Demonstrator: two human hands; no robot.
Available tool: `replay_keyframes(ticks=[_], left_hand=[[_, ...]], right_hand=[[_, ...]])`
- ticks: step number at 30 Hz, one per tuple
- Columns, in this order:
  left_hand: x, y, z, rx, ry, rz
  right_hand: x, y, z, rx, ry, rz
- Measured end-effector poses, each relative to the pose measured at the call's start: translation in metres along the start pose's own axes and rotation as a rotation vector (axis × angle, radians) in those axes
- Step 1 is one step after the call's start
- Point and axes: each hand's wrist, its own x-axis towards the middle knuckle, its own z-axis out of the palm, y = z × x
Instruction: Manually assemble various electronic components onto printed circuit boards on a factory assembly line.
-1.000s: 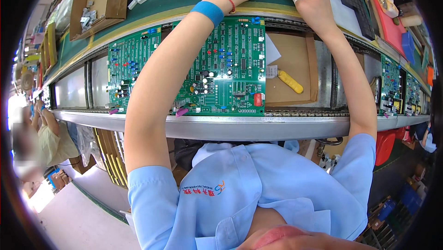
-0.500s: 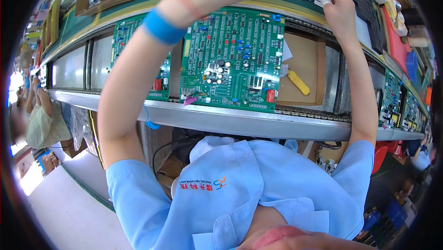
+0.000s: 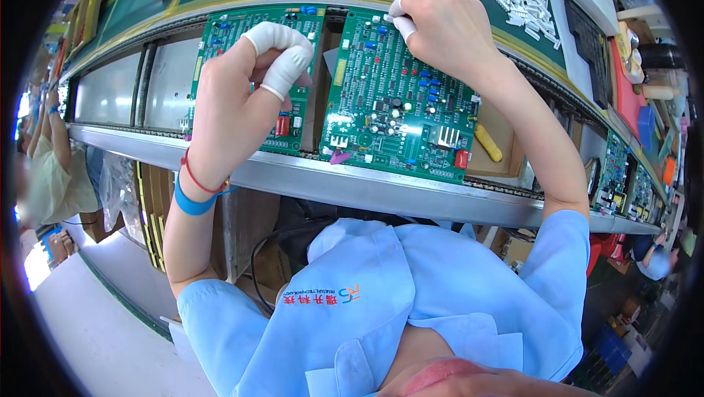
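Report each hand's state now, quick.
Left hand: fingers curled over the left green circuit board; whether it holds anything cannot be told.
Right hand: fingertips near the far edge of the right green circuit board; grip cannot be told.

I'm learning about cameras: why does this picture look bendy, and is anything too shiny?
In the head view, fisheye distortion bows the long silver metal rail; also in the head view, white glare spots the middle green rectangular circuit board, and strong light whitens patches near the left rim.
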Motion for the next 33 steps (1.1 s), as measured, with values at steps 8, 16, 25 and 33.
replay_keyframes(ticks=[8,16,25,33], left_hand=[[-0.027,-0.009,-0.002,-0.105,0.027,-0.204],[-0.035,-0.017,0.005,0.212,-0.065,-0.110],[-0.039,-0.018,0.028,0.489,-0.110,-0.036],[-0.027,-0.012,0.039,0.601,-0.206,-0.055]], right_hand=[[0.007,-0.009,0.000,-0.195,-0.146,-0.036],[0.005,-0.003,0.003,-0.190,-0.077,-0.131],[-0.020,0.053,-0.048,-0.346,-0.027,0.274],[-0.061,0.123,-0.035,-0.485,-0.177,0.426]])
